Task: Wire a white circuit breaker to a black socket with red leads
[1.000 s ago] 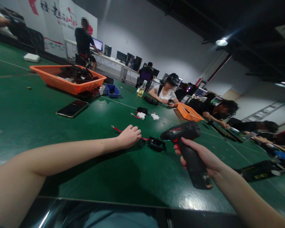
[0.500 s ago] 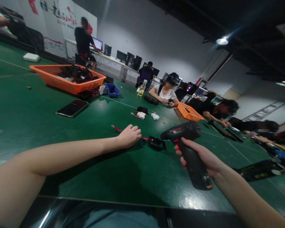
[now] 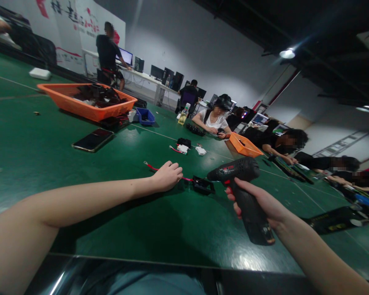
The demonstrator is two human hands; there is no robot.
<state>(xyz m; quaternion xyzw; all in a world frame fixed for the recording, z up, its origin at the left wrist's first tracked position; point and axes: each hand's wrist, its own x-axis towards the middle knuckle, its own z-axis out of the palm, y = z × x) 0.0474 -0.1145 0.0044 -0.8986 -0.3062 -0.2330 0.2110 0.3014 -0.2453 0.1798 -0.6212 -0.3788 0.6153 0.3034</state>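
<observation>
Black drill (image 3: 241, 170), blurred lettering (image 3: 228, 169)

Your right hand (image 3: 258, 196) is wrapped around the black drill; its wording is unreadable. Your left hand (image 3: 169, 176), apart from it, is curled over a red wire (image 3: 188, 179) running to a black housing (image 3: 203, 189) on the desk (image 3: 172, 225), beside the drill's tip.

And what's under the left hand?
Red cable shows on both sides of the left hand: a metal ring ends one side, the other leads to the black box. The middle stretch, and any grip on it, is covered.
</observation>
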